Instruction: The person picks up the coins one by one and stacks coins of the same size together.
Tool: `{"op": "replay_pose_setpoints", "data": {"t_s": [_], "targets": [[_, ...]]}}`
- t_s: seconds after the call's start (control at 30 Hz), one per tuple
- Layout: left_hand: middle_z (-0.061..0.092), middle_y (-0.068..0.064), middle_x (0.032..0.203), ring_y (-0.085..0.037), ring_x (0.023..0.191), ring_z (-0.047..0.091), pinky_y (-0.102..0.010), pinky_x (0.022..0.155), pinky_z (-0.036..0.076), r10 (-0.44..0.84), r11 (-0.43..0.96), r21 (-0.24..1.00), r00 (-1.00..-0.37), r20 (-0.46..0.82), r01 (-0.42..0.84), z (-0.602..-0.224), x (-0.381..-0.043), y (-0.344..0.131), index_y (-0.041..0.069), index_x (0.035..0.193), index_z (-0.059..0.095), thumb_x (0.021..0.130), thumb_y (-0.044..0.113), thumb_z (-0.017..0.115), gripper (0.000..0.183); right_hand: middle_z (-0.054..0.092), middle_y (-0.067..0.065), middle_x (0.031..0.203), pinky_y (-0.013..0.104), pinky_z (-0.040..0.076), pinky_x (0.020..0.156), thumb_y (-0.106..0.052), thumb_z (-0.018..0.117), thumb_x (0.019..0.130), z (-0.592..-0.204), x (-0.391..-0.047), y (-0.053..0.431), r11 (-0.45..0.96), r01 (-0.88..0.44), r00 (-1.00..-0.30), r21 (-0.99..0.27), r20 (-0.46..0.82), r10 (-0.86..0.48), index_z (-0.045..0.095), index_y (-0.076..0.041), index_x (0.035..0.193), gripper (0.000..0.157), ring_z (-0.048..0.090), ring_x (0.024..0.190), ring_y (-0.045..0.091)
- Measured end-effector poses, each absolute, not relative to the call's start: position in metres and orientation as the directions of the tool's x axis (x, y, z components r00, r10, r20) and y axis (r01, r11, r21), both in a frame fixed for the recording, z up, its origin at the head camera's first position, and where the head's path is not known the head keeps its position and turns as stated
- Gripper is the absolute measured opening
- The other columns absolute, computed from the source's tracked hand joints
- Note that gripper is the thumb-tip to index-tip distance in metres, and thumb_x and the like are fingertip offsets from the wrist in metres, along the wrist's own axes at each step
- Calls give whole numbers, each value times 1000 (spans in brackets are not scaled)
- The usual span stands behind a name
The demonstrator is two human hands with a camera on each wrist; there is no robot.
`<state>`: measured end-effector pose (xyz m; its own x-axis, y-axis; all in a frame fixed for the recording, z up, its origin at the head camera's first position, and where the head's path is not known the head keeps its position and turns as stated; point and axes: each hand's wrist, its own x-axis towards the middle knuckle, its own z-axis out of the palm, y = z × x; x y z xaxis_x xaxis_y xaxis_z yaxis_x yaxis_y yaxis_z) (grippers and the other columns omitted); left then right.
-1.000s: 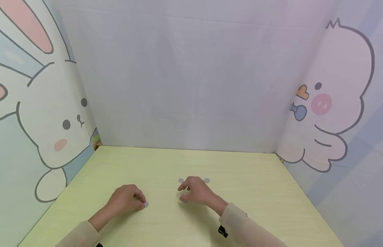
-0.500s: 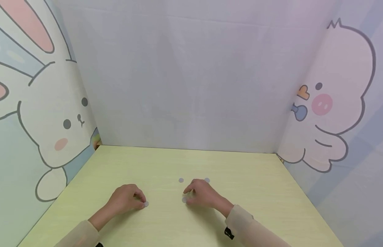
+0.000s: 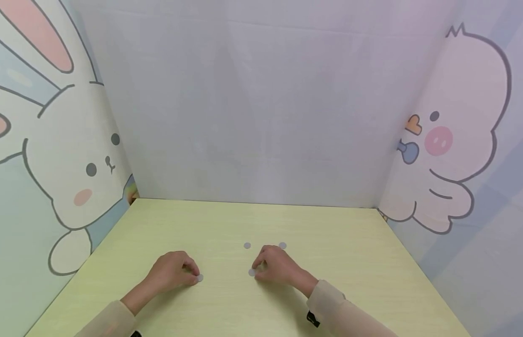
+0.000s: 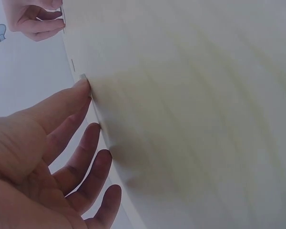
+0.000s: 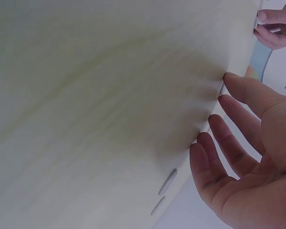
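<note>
Small, flat, silvery coins lie on the pale yellow table (image 3: pixel 219 309). My left hand (image 3: pixel 173 271) pinches one coin (image 3: pixel 200 278) by its edge between thumb and fingertip; the left wrist view shows this coin (image 4: pixel 83 76) at the thumb tip, the other fingers loosely bent. To the right, my right hand (image 3: pixel 278 266) has thumb and index finger on opposite sides of a second coin (image 3: pixel 252 272), seen edge-on in the right wrist view. Beyond the right hand lie two more coins, one at its left (image 3: pixel 247 245) and one just behind its knuckles (image 3: pixel 283 245).
A grey-white cloth (image 3: pixel 261 117) hangs along the table's far edge. Printed curtains flank both sides, with a rabbit (image 3: pixel 76 159) at left and a chick-like figure (image 3: pixel 459 131) at right.
My right hand has drawn slightly right and nearer, uncovering the coin by its fingers, and its index finger has closed toward the thumb at that coin. The left hand has stayed put.
</note>
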<state>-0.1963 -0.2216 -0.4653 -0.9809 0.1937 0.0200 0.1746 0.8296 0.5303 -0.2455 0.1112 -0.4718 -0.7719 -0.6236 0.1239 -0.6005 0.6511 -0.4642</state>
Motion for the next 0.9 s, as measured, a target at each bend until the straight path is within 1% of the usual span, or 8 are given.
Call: {"op": "replay_pose_setpoints", "data": {"t_s": [0.17, 0.47, 0.7, 0.9], "targets": [[68, 13, 89, -11, 86, 60, -40, 79, 51, 190, 832, 527, -981, 21, 173, -465, -197, -222, 29, 78, 77, 78, 26, 96, 18, 73, -6, 91, 20, 46, 73, -12, 90, 82, -472, -244, 110, 650, -605, -772, -460, 140, -620, 86, -12, 93, 12, 60, 83, 9], [68, 13, 88, -10, 85, 60, -40, 80, 51, 177, 844, 513, -984, 9, 156, -468, -198, -222, 30, 77, 77, 77, 25, 96, 20, 73, -7, 88, 20, 43, 73, -17, 89, 87, -471, -242, 104, 639, -618, -761, -458, 147, -632, 86, -14, 90, 5, 58, 81, 7], [68, 14, 88, -10, 85, 59, -40, 80, 50, 173, 845, 513, -985, 9, 153, -467, -198, -221, 30, 77, 77, 77, 24, 96, 20, 73, -9, 88, 20, 45, 73, -18, 89, 87, -469, -240, 97, 649, -609, -768, -457, 136, -625, 86, -14, 89, 5, 57, 81, 3], [68, 13, 88, -10, 85, 59, -40, 80, 51, 169, 845, 514, -986, 9, 150, -467, -198, -222, 30, 78, 77, 77, 26, 96, 20, 73, -10, 87, 19, 46, 75, -20, 90, 87, -470, -238, 90, 657, -615, -766, -436, 136, -628, 86, -16, 89, 5, 58, 83, 4]]}}
